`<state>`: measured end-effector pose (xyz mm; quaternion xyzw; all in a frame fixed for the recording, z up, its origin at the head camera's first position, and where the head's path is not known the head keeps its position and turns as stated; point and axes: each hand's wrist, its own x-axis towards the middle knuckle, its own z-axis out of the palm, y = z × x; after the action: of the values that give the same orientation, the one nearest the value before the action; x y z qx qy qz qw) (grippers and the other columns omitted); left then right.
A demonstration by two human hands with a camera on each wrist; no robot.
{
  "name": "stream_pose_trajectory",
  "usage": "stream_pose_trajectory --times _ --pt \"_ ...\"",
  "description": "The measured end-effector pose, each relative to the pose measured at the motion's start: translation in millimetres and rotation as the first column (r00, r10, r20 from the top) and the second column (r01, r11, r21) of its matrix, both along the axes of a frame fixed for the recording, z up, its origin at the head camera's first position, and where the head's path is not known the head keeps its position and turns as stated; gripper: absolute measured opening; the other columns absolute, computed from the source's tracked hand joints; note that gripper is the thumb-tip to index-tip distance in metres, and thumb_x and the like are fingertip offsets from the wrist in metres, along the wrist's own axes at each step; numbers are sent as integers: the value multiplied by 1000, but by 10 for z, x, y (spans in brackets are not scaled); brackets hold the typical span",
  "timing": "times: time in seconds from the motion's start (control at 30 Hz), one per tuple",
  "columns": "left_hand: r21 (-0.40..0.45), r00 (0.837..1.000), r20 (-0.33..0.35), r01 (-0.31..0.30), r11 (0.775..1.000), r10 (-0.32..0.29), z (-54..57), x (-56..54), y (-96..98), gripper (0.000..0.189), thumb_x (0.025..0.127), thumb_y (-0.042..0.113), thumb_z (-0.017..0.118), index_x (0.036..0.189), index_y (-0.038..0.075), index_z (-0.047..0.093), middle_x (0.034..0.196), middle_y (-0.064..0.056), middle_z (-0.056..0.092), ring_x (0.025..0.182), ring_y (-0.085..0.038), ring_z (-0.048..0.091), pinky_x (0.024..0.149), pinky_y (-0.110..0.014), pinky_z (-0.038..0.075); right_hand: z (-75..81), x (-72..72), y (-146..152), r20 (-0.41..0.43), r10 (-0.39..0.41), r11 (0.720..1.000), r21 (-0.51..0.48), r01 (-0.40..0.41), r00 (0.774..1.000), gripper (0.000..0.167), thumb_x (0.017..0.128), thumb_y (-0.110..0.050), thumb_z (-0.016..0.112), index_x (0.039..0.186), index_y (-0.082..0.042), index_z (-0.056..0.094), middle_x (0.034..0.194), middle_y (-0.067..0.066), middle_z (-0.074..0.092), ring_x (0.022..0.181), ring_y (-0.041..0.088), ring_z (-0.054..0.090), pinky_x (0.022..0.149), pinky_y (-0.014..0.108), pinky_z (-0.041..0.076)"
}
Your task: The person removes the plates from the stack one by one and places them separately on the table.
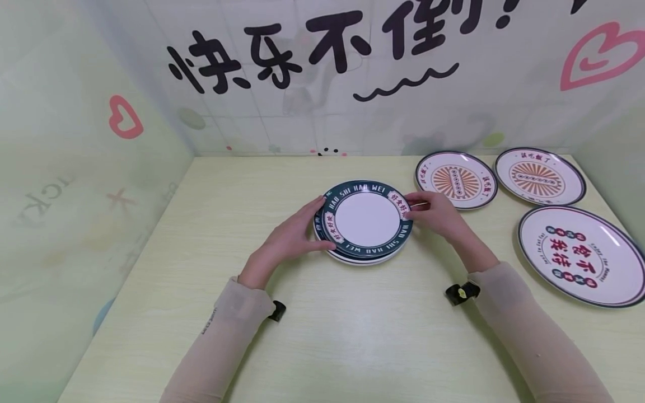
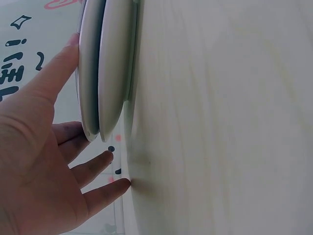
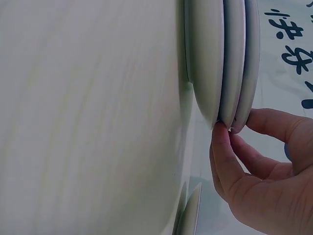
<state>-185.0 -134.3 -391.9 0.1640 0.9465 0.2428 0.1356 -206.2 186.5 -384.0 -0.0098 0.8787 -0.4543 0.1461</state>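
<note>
A stack of round plates stands at the middle of the table. Its top plate (image 1: 368, 250) has a dark green rim with white lettering and a white centre. Three stacked rims show in the right wrist view, the lowest plate (image 3: 206, 63) being closest to the tabletop. At the stack's left edge, my left hand (image 1: 282, 240) touches the rims with thumb and index finger, its other fingers spread out straight. My right hand (image 1: 437, 215) pinches the right rim, thumb on the top plate and fingertips beneath; whether it grips one plate or two cannot be told.
At the back right lie two white plates, one (image 1: 456, 178) beside the other (image 1: 539, 178), with orange sunburst prints. A larger white plate (image 1: 579, 252) with red lettering lies before them. Printed walls (image 1: 302, 131) border the table (image 1: 342, 336) behind and at both sides.
</note>
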Motion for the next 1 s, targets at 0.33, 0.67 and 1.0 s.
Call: stream_pose_trajectory --times 0.33,0.67,1.0 --pt "10 1000 -1 0 1000 0 8 6 6 109 80 57 77 162 25 12 169 3 12 157 -23 15 127 -47 23 36 26 84 13 1 998 -62 0 1000 52 95 -7 63 143 4 47 138 27 53 117 31 55 75 9 52" --pt "3 1000 2 -7 1000 7 -6 -5 -9 109 79 56 78 162 25 13 169 3 13 157 -22 15 128 -44 22 38 53 190 75 -39 988 -146 50 996 53 97 -6 60 147 1 43 138 21 51 91 4 60 78 15 59" --pt "17 1000 5 -5 1000 5 -20 -10 -10 109 79 56 78 162 25 13 169 3 13 157 -22 15 128 -44 22 29 72 253 90 -61 973 -214 80 994 53 99 -7 58 149 0 41 130 14 52 87 -1 59 80 17 60"
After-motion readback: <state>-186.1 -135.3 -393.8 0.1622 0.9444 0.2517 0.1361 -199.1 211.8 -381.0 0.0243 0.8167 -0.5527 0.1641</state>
